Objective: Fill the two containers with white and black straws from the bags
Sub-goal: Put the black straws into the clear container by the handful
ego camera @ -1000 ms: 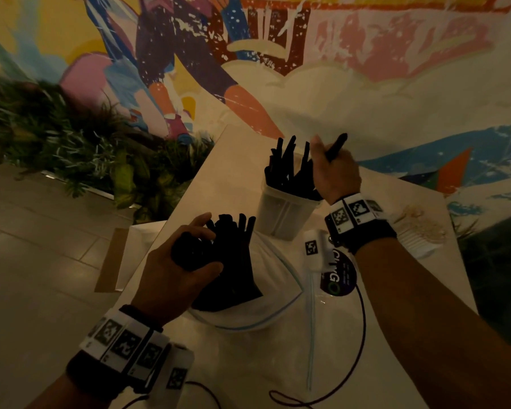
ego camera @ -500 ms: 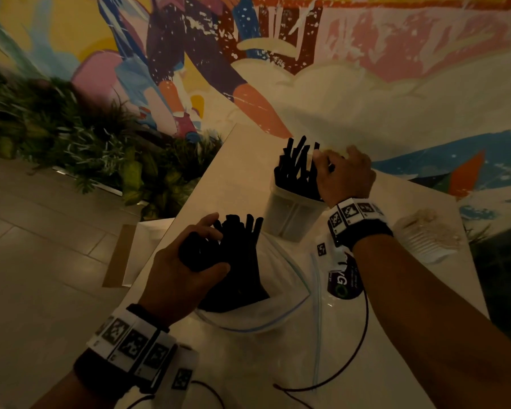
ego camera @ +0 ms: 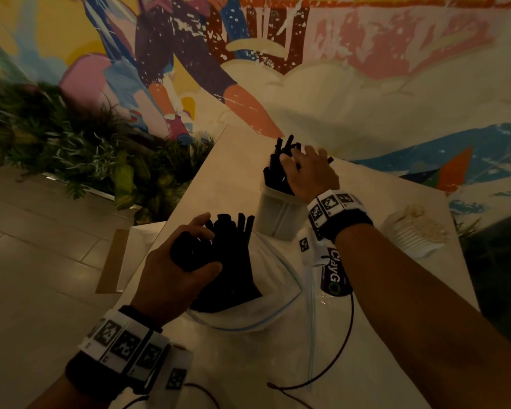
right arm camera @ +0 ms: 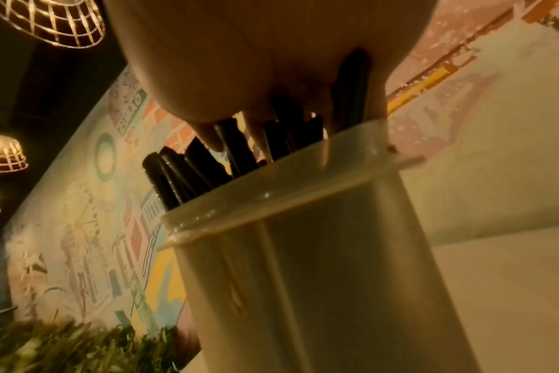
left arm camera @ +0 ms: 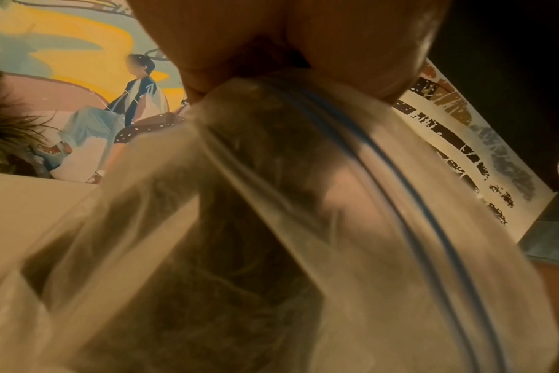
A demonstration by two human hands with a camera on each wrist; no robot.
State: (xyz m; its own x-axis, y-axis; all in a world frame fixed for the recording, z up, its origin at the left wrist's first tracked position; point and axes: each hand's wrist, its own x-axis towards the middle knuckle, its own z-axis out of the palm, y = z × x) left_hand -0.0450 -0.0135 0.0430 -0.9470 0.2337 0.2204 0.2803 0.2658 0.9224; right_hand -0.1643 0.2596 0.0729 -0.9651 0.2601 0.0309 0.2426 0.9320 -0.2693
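A translucent container [ego camera: 278, 216] [right arm camera: 319, 252] stands on the pale table [ego camera: 233, 172] and holds several black straws [ego camera: 275, 169] [right arm camera: 189, 171]. My right hand [ego camera: 304, 163] [right arm camera: 256, 50] is on top of them. Its fingers reach down among the straw tips, and one black straw [right arm camera: 351, 85] runs up between them. Nearer me lies a clear zip bag [ego camera: 278, 290] [left arm camera: 335, 227] with a fan of black straws [ego camera: 233, 255] sticking out of its mouth. My left hand [ego camera: 201, 246] [left arm camera: 272, 37] grips that bundle at the bag's opening.
A second container with white straws [ego camera: 416, 234] lies at the right of the table. A labelled bag [ego camera: 334, 276] and a black cable [ego camera: 337, 358] lie under my right forearm. Plants [ego camera: 71, 160] and a painted wall border the table's far side.
My right hand has come down from above the container with one black straw and now sits on the straws inside it. The left hand has kept its grip on the bundle.
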